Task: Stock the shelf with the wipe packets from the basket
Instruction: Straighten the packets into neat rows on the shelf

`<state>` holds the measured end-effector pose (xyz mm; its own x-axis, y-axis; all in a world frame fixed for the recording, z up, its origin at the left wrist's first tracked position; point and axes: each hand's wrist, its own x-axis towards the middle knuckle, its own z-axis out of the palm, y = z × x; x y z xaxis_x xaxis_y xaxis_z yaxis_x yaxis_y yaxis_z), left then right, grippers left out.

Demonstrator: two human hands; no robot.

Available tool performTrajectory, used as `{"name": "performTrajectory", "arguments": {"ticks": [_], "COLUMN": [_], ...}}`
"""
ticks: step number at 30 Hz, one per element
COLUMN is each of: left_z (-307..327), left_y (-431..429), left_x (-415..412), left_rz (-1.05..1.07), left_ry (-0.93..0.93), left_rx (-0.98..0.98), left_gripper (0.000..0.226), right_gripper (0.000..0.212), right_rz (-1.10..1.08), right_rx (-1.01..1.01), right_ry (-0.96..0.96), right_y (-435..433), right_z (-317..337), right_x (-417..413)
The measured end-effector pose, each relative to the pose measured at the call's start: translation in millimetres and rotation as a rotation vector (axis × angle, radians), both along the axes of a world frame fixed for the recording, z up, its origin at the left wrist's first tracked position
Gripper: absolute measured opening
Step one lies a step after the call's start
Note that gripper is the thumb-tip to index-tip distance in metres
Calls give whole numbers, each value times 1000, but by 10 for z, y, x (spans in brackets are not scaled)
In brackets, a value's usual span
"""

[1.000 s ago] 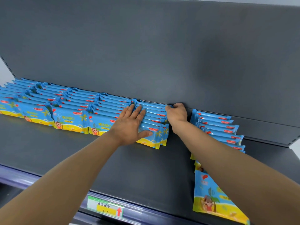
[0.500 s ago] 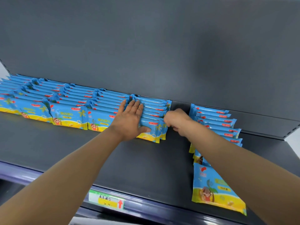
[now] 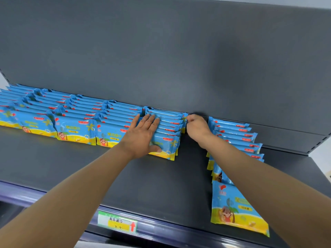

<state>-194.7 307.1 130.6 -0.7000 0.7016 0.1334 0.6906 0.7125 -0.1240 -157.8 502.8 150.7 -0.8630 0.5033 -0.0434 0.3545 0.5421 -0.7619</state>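
The left hand (image 3: 143, 138) lies flat, fingers straight, pressing the row of wipe packets (image 3: 168, 135) on the shelf (image 3: 125, 176). The right hand (image 3: 197, 127), fingers curled, sits at that row's rear right corner; blur hides whether it pinches a packet. Each packet's long axis runs left-right.
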Motion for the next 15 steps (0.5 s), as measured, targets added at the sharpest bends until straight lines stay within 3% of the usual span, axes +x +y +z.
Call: {"name": "performTrajectory", "arguments": {"ticks": [3, 8, 15], "left_z": [1, -5, -17], "left_y": [-11, 0, -19], "left_x": [-13, -31, -13], "left_rz": [0, -2, -23], "left_ry": [-2, -16, -14], "left_rx": [-1, -16, 17], "left_gripper": [94, 96, 94], "right_gripper": [39, 40, 27], "right_rz": [74, 91, -130], "right_rx": [-199, -344, -272], "right_ry": [6, -12, 102], "right_y": [3, -6, 31], "right_z": [-22, -91, -110], "right_x": [-77, -134, -46]}}
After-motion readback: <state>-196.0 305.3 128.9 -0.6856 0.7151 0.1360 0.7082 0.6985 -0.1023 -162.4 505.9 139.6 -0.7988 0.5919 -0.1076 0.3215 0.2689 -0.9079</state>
